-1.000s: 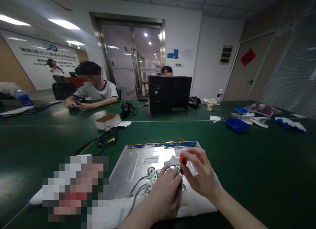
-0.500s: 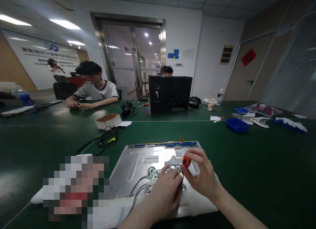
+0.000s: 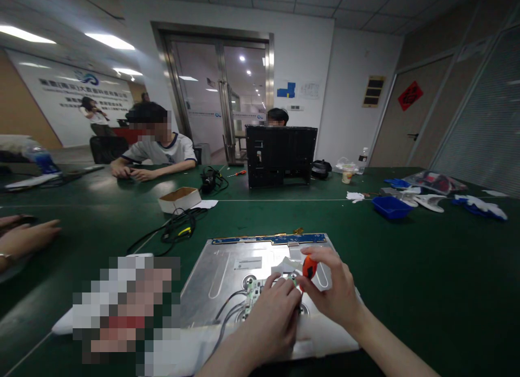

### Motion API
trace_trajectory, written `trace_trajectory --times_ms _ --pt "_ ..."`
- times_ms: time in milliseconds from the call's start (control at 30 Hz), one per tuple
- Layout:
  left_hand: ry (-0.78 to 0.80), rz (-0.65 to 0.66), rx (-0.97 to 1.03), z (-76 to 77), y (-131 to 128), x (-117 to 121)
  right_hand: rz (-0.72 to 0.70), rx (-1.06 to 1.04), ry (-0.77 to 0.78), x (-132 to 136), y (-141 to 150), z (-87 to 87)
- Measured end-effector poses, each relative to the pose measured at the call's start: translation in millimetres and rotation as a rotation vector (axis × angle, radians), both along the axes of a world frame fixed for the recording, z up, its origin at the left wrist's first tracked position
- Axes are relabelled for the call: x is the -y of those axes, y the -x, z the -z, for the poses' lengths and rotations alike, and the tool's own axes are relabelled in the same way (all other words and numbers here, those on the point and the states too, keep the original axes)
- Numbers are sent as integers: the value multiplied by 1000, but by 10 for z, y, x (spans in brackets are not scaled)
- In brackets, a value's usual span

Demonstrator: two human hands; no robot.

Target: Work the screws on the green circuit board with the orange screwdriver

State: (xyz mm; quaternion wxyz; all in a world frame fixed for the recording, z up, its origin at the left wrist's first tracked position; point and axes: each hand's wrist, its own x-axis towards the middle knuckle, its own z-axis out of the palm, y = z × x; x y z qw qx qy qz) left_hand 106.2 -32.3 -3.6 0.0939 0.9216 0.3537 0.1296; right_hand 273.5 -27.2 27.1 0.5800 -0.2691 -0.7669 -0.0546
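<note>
A flat silvery display panel (image 3: 221, 274) lies on the green table before me, with a blue circuit strip (image 3: 260, 239) along its far edge. My right hand (image 3: 335, 290) pinches the orange and black handle of an upright screwdriver (image 3: 309, 267) between thumb and fingers. The screwdriver's tip is hidden behind my left hand (image 3: 274, 312). That hand bends its fingers over a small green circuit board (image 3: 254, 290) on the panel, beside the screwdriver's shaft; what its fingertips grip is hidden. Dark cables (image 3: 229, 306) run from the board's left side.
A white open box (image 3: 179, 201) and black cables (image 3: 174, 231) lie beyond the panel to the left. A blue tray (image 3: 392, 207) and gloves (image 3: 479, 203) are at right. Far across stands a black monitor (image 3: 281, 156). Another person's hands (image 3: 28, 239) reach in at left.
Another person's hands have come into view at the left edge. The screwdriver's handle has turned and tilted slightly in my right hand; my left hand stays in place.
</note>
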Motion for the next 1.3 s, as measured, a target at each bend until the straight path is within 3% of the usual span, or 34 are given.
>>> trace_trajectory --times_ms 367,567,767,1000,1300 --pt "-7 5 20 11 5 0 -75 21 54 43 -12 44" --pt "-17 2 13 47 1 -7 5 -3 21 0 4 124" --pt "-21 -3 2 38 2 -5 68 12 -12 1 35 81" --pt "-19 -1 6 23 0 -2 15 75 42 39 6 36" --pt "-36 -6 29 42 -1 9 77 29 -38 -8 32 45"
